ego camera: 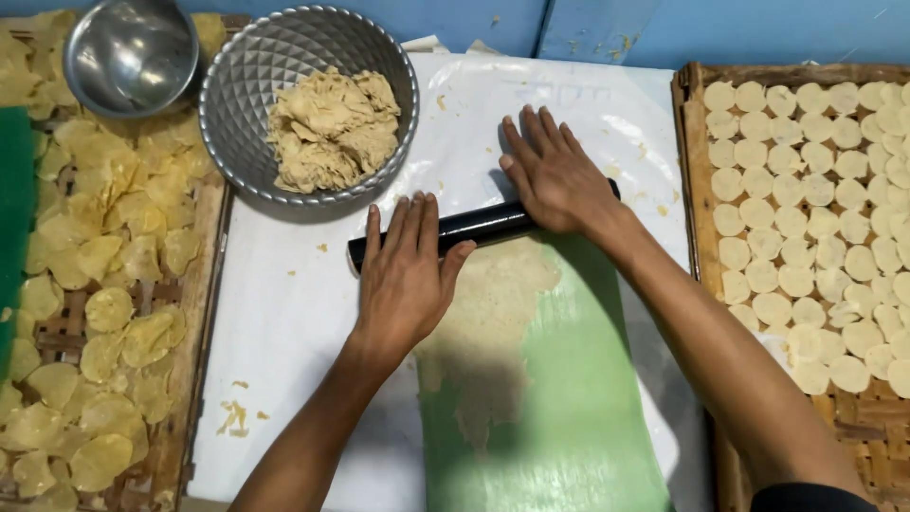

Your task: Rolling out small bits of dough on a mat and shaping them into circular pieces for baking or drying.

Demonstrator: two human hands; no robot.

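Hands flat, fingers spread | left hand (403,275), right hand (555,175) pressing black rolling pin (474,226) | over dough sheet (493,322)

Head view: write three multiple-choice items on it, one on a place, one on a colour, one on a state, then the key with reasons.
1. Where is the patterned metal bowl holding dough scraps?
A. above the left hand
B. on the right-hand tray
C. at the bottom edge

2. What colour is the rolling pin?
A. white
B. black
C. red

3. How do the hands meet the rolling pin?
A. fists closed round it
B. one hand lifted away
C. both palms flat on top, fingers stretched

Key: 1 A, the bowl sits at top left, beyond the left hand. 2 B, the pin shows glossy black between the hands. 3 C, the left hand and right hand press open-palmed on it, over the thin dough sheet.
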